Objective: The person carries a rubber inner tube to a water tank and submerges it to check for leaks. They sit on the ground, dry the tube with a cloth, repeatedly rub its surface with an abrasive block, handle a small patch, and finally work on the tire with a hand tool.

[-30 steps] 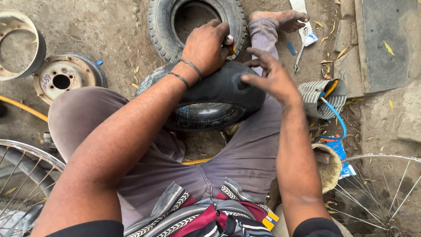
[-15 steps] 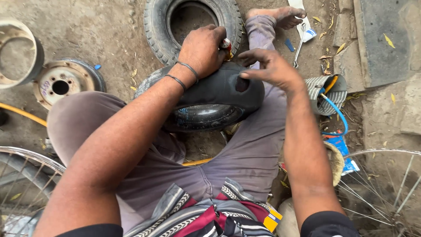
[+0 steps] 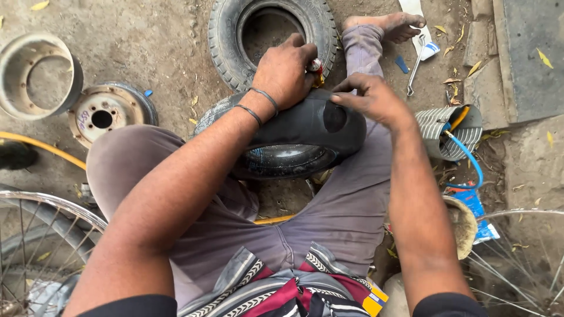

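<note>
A black inflated inner tube (image 3: pixel 305 126) lies across my lap, with a dark round patch (image 3: pixel 334 116) on its top right. My left hand (image 3: pixel 285 70) presses down on the tube's far edge and grips a small red and yellow tube-like item (image 3: pixel 318 71). My right hand (image 3: pixel 370 97) hovers just over the patch, fingers curled and pinched together at the patch's upper edge. I cannot tell whether anything is between those fingers.
A small black tyre (image 3: pixel 271 32) lies on the dirt just beyond the tube. Two metal wheel rims (image 3: pixel 108 111) sit at the left. A spanner (image 3: pixel 414 67) lies at the upper right, a blue hose (image 3: pixel 467 161) at the right, spoked wheels (image 3: pixel 35 235) at both lower corners.
My right hand has drawn in from the tube's right side to the patch. The view has shifted slightly. My left hand stays on the tube's far edge.
</note>
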